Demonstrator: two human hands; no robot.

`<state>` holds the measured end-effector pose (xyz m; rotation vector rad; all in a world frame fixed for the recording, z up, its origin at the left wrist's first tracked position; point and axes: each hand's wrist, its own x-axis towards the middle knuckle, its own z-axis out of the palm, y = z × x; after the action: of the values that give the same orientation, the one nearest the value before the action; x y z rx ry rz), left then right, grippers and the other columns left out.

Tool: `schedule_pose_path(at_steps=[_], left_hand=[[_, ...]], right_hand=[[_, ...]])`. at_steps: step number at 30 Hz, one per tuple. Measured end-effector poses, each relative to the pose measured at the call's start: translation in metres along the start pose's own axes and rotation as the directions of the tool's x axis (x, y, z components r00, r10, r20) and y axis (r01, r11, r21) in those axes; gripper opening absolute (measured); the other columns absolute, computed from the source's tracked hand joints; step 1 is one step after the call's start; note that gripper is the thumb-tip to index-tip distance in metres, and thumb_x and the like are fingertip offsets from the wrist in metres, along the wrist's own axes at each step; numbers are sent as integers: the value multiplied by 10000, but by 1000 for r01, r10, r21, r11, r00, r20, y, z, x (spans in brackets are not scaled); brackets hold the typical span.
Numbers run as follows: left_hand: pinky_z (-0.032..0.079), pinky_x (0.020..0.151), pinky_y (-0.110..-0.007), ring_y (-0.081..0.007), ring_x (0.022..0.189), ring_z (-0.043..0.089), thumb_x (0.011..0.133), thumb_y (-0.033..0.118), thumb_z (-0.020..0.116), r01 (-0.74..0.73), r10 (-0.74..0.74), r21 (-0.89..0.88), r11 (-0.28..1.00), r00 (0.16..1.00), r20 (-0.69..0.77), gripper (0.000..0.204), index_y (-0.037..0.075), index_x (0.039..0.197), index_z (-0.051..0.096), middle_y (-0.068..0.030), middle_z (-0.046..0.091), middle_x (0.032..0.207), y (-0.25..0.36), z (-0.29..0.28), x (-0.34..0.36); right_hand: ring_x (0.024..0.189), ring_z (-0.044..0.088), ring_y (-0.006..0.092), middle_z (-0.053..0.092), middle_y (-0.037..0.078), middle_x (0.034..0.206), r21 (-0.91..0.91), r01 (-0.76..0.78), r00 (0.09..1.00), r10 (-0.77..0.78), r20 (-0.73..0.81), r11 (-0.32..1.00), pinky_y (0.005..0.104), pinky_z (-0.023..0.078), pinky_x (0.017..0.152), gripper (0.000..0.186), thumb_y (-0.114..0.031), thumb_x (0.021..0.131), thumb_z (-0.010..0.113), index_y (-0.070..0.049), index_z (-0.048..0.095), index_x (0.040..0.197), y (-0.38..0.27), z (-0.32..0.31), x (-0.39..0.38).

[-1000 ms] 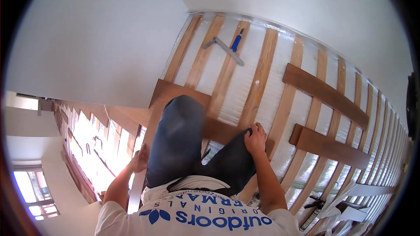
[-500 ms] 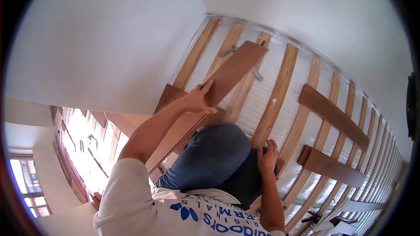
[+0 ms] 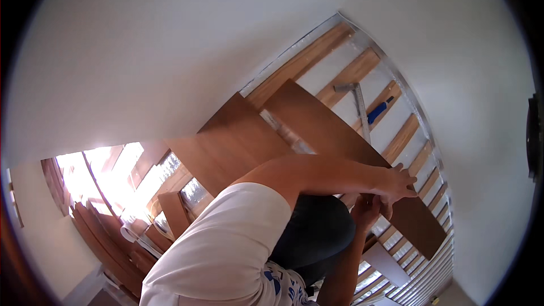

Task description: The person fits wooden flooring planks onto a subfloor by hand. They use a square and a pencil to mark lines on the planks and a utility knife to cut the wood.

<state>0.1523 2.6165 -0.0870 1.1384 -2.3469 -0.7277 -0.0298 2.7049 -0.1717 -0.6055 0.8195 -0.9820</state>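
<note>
Long brown board (image 3: 328, 126) slants across pale joists (image 3: 402, 138) | our left hand (image 3: 398, 183), earlier lifting a board, now spreads over this one | right hand (image 3: 366, 211), off our knee (image 3: 330, 221), curls beside it | we cannot tell either grip

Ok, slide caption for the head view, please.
Left hand and right hand meet at a brown plank over wooden battens, near a metal square.

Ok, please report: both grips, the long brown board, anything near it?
Left grip over long brown board; right grip by its near edge, both holds unclear.
Board crosses wooden strips.
Metal square, blue-handled knife just beyond far edge.
</note>
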Motion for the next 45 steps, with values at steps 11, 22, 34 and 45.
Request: schedule_pose_path(at_steps=[11, 22, 34, 45], left_hand=[[319, 1201, -515, -267, 1280, 582, 1114, 501, 511, 626, -599, 126, 769, 776, -199, 461, 110, 1200, 739, -91, 697, 1205, -199, 24, -223], [402, 1109, -455, -237, 1124, 593, 1098, 435, 573, 593, -514, 137, 793, 773, -372, 320, 154, 981, 672, -56, 649, 1052, -242, 66, -288], [399, 1131, -455, -239, 1182, 569, 1011, 398, 708, 527, -401, 137, 839, 767, -501, 257, 152, 1085, 710, -40, 603, 1192, -251, 81, -328], [354, 1224, -478, -225, 1341, 555, 1029, 370, 698, 642, -508, 102, 760, 684, -524, 321, 174, 1283, 707, -30, 633, 1295, -248, 65, -346]], right_hand=[[1039, 758, 171, 798, 69, 1189, 213, -165, 952, 212, -222, 963, 341, 653, 884, 268, -229, 1030, 764, -74, 736, 1247, 124, 8, 37], [847, 687, 169, 720, 24, 934, 110, -638, 623, 596, -507, 762, 296, 610, 774, 359, -438, 1058, 726, -80, 699, 1072, 177, 15, 33], [1351, 557, 396, 567, 240, 1469, -936, 61, 977, 212, -15, -347, 549, 463, 1127, 725, -312, 897, 870, -38, 531, 1476, 88, -18, 92], [1604, 223, 534, 235, 342, 1724, -639, 386, 897, 431, 93, -666, 643, 196, 1307, 1367, -341, 694, 1003, -97, 141, 1726, 75, -21, 92]])
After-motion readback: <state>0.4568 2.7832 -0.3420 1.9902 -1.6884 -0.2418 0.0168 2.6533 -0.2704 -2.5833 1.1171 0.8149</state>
